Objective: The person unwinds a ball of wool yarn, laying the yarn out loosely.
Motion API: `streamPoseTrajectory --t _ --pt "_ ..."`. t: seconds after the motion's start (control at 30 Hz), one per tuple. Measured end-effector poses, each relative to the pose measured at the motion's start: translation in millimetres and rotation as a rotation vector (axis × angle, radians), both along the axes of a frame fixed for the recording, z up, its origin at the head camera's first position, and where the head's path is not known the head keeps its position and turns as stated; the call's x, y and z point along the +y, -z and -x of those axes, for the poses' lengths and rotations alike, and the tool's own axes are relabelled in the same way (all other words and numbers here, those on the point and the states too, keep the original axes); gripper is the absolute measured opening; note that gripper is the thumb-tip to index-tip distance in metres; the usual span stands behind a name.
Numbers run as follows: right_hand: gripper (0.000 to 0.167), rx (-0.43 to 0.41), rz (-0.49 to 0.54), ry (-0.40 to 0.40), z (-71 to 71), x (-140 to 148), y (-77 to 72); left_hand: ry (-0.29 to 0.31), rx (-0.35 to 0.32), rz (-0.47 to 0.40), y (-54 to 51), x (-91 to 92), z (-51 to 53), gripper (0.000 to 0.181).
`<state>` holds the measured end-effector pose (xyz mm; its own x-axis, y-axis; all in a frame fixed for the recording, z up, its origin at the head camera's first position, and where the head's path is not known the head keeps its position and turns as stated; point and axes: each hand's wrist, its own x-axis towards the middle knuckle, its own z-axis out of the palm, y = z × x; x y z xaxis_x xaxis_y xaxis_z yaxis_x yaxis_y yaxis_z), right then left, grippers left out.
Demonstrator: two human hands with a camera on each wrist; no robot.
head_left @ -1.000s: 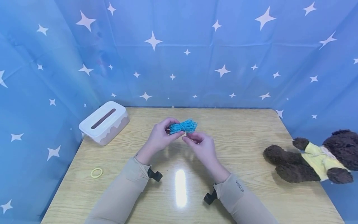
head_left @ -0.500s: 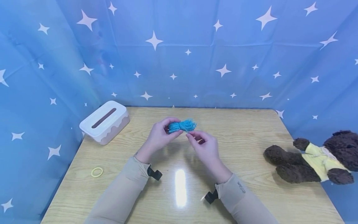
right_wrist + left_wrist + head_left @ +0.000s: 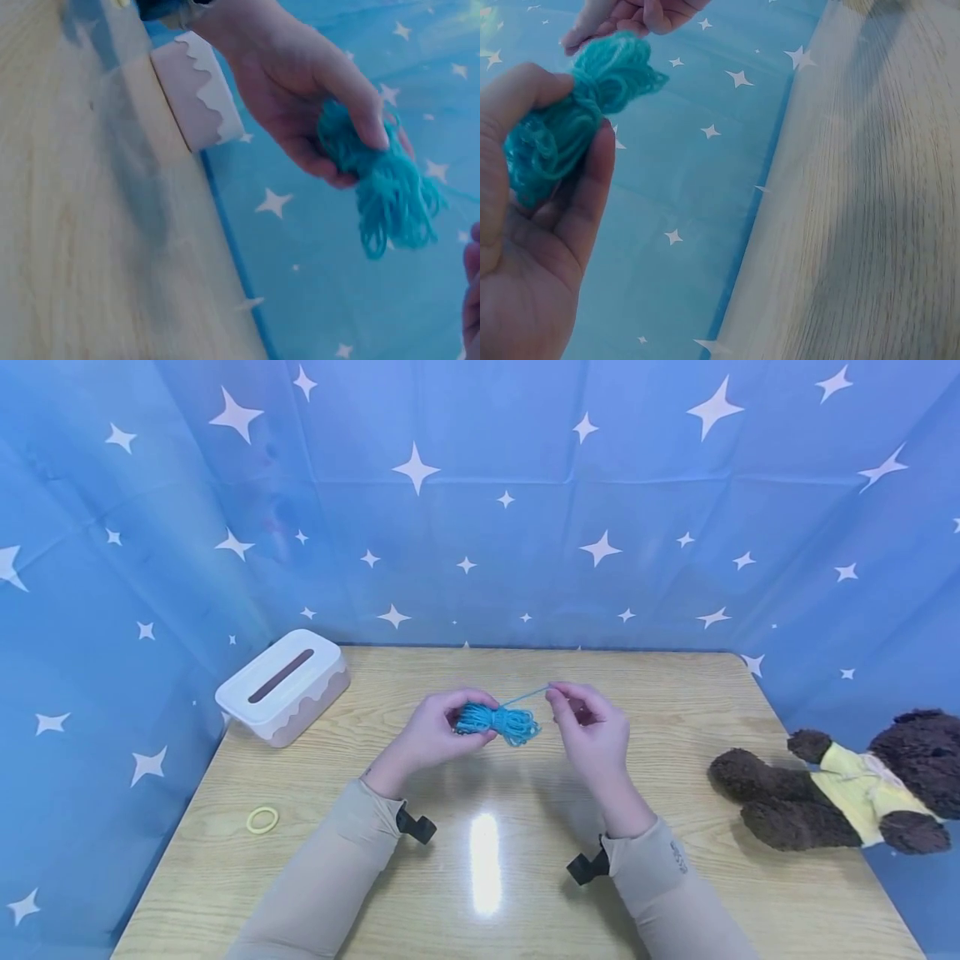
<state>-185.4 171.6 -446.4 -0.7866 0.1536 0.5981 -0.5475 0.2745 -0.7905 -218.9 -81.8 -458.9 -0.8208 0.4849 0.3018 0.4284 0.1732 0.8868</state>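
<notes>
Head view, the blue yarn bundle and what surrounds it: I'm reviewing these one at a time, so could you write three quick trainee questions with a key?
1. What does the left hand grip? (a) a plush bear (b) the yarn bundle (c) a starry curtain
2. True or false: the yellow ring lies on the table without touching the white-lidded box.
3. Fill in: the right hand pinches a ____ that runs from the bundle.

Key: 1. b; 2. true; 3. strand
</notes>
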Motion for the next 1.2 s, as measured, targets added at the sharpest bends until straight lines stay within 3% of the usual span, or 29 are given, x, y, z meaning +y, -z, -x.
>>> streamPoseTrajectory --t 0.2,0.3,0.47,0.67,0.87,1.0,1.1,1.2 --pt "0.011 -0.087 0.044 0.046 3.6 14 -3.3 0.074 0.023 -0.106 -1.4 1.3 -3.6 0.035" --pt "0.011 -0.127 0.020 0.018 4.9 23 -4.4 0.081 0.017 -0.159 -2.3 1.2 -4.0 0.032" --pt "0.009 -0.130 0.010 -0.102 4.1 40 -7.3 0.016 -0.019 -0.185 -3.5 -0.9 -3.2 0.031" --pt "0.008 -0.069 0.047 -0.142 4.7 50 -10.5 -0.059 -0.005 -0.141 -2.0 -3.2 -1.1 0.032" --pt "0.006 -0.131 -0.062 -0.184 3.0 59 -13.5 -0.144 -0.017 -0.167 -1.9 -3.0 0.2 0.033" --pt "0.011 -0.169 -0.127 -0.267 0.7 67 -15.1 -0.198 -0.025 -0.203 -3.9 -2.1 0.7 0.034" --pt "0.014 -0.135 -0.074 -0.377 0.2 72 -15.2 -0.215 -0.024 -0.197 -4.5 -1.9 1.7 0.033" --pt "0.020 -0.089 0.031 -0.437 0.6 75 -15.4 -0.211 -0.030 -0.163 -4.4 -2.5 2.5 0.031"
